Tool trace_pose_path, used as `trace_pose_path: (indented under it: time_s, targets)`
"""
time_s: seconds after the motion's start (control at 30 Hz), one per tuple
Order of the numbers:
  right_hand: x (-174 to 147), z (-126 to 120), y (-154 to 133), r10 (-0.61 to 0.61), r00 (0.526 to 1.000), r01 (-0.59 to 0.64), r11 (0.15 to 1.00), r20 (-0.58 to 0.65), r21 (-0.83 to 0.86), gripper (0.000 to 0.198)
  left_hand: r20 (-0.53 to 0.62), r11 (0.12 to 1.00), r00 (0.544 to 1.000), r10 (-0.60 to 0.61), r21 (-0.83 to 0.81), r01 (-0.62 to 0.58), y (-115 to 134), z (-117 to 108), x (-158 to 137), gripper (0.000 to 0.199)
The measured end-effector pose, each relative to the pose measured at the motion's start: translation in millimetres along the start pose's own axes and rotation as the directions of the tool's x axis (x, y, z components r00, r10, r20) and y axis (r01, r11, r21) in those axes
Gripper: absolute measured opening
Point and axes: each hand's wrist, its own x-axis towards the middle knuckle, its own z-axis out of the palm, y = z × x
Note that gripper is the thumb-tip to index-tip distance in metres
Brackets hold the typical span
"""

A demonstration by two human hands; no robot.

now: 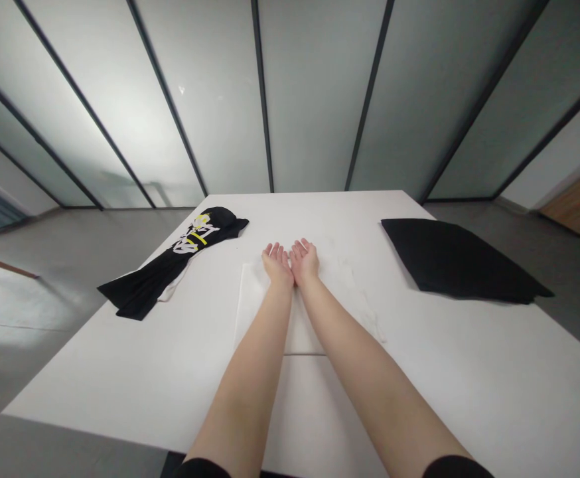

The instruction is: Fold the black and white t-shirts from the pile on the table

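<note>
My left hand (277,263) and my right hand (304,261) are side by side, palms up, their inner edges meeting at the wrists. The fingers of both are slightly curled and apart, with nothing in them. Beneath them a white folded cloth (304,332) lies flat on the white table (145,378); its exact kind is hard to make out. Whether the hands rest on the cloth or hover just over it I cannot tell.
A black garment (190,255) with a white and yellow print lies bunched at the table's left edge. On the right a flat black cloth (454,262) reaches over the table's edge. A frosted glass wall (314,99) stands behind the table.
</note>
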Motion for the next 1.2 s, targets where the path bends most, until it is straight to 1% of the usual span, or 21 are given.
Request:
trace_pose_path:
  time_s: [0.07, 0.1, 0.13, 0.17, 0.2, 0.23, 0.3, 0.37, 0.43, 0.47, 0.5, 0.57, 0.6, 0.67, 0.7, 0.77, 0.83, 0.93, 1.03, 1.1, 1.2]
  targets:
    - [-2.8, -2.8, 4.4, -0.034, 0.999, 0.035, 0.998, 0.023, -0.047, 0.031, -0.013, 0.999, 1.000, -0.018, -0.030, 0.018, -0.5, -4.6, 2.3, 0.030]
    - [-4.0, -4.0, 5.3, -0.067, 0.997, 0.072, 0.991, 0.048, -0.110, 0.035, -0.016, 1.000, 1.000, -0.024, -0.018, 0.024, 1.1, -5.9, 3.4, 0.032]
    - [-5.1, -5.5, 5.1, -0.109, 0.990, 0.125, 0.970, 0.088, -0.206, 0.039, -0.005, 1.000, 1.000, -0.021, 0.022, 0.021, 3.3, -6.9, 4.6, 0.033]
    - [-6.0, -7.6, 3.6, -0.156, 0.977, 0.197, 0.924, 0.148, -0.328, 0.043, 0.012, 0.997, 1.000, -0.012, 0.077, 0.012, 5.7, -7.8, 5.8, 0.036]
    - [-6.8, -10.4, 0.9, -0.199, 0.954, 0.284, 0.842, 0.225, -0.459, 0.046, 0.030, 0.990, 1.000, 0.001, 0.138, -0.005, 8.2, -8.8, 7.3, 0.038]
    - [-7.6, -13.8, -3.0, -0.226, 0.923, 0.373, 0.727, 0.311, -0.577, 0.049, 0.045, 0.979, 0.999, 0.017, 0.201, -0.025, 10.7, -10.2, 8.9, 0.041]
    - [-9.9, -21.5, -13.2, -0.221, 0.855, 0.517, 0.432, 0.470, -0.739, 0.053, 0.072, 0.943, 0.995, 0.068, 0.322, -0.088, 16.2, -14.5, 12.4, 0.046]
    - [-13.8, -29.2, -24.3, -0.151, 0.810, 0.584, 0.126, 0.567, -0.802, 0.054, 0.112, 0.873, 0.984, 0.139, 0.456, -0.175, 23.3, -21.5, 15.5, 0.048]
    - [-19.2, -35.9, -33.7, -0.046, 0.792, 0.598, -0.143, 0.608, -0.789, 0.054, 0.196, 0.729, 0.955, 0.221, 0.618, -0.295, 32.4, -30.9, 17.0, 0.047]
    - [-22.2, -38.8, -37.3, 0.006, 0.789, 0.596, -0.253, 0.615, -0.762, 0.054, 0.257, 0.622, 0.933, 0.251, 0.696, -0.360, 37.4, -36.2, 16.7, 0.046]
    - [-24.9, -41.6, -40.3, 0.050, 0.787, 0.592, -0.342, 0.615, -0.730, 0.055, 0.330, 0.493, 0.908, 0.260, 0.763, -0.418, 42.5, -41.7, 15.8, 0.046]
    - [-28.9, -46.7, -45.4, 0.107, 0.793, 0.575, -0.454, 0.599, -0.681, 0.058, 0.478, 0.192, 0.854, 0.204, 0.836, -0.514, 52.0, -52.6, 11.9, 0.045]
    - [-29.8, -49.3, -48.0, 0.120, 0.801, 0.563, -0.483, 0.587, -0.670, 0.060, 0.536, 0.042, 0.831, 0.148, 0.836, -0.547, 56.3, -57.8, 9.3, 0.046]
    - [-28.7, -55.0, -54.4, 0.127, 0.819, 0.538, -0.509, 0.560, -0.672, 0.063, 0.587, -0.215, 0.809, 0.038, 0.795, -0.567, 64.3, -67.4, 3.9, 0.050]
    - [-27.0, -58.2, -58.3, 0.127, 0.827, 0.527, -0.515, 0.548, -0.676, 0.064, 0.588, -0.313, 0.809, 0.000, 0.768, -0.559, 68.3, -71.7, 1.7, 0.052]
    - [-22.1, -65.4, -67.7, 0.125, 0.841, 0.505, -0.528, 0.526, -0.682, 0.065, 0.569, -0.437, 0.821, -0.043, 0.728, -0.527, 76.8, -79.9, -1.0, 0.057]
    - [-16.6, -73.4, -78.0, 0.124, 0.851, 0.488, -0.545, 0.511, -0.682, 0.065, 0.543, -0.496, 0.837, -0.061, 0.711, -0.498, 85.7, -87.6, -1.4, 0.060]
    - [-9.7, -85.2, -92.7, 0.110, 0.863, 0.465, -0.556, 0.493, -0.689, 0.062, 0.500, -0.525, 0.865, -0.037, 0.727, -0.443, 96.5, -97.3, 0.0, 0.064]
    - [-4.4, -95.7, -105.3, 0.036, 0.877, 0.420, -0.539, 0.479, -0.730, 0.058, 0.403, -0.515, 0.910, 0.097, 0.803, -0.300, 100.6, -102.3, -0.1, 0.070]
    - [-0.9, -101.9, -112.3, -0.046, 0.888, 0.369, -0.524, 0.458, -0.768, 0.056, 0.339, -0.499, 0.923, 0.181, 0.841, -0.210, 100.5, -102.9, -1.4, 0.073]
    - [3.9, -109.6, -119.8, -0.149, 0.896, 0.292, -0.511, 0.417, -0.809, 0.051, 0.336, -0.495, 0.917, 0.217, 0.847, -0.193, 99.7, -101.7, -4.1, 0.067]
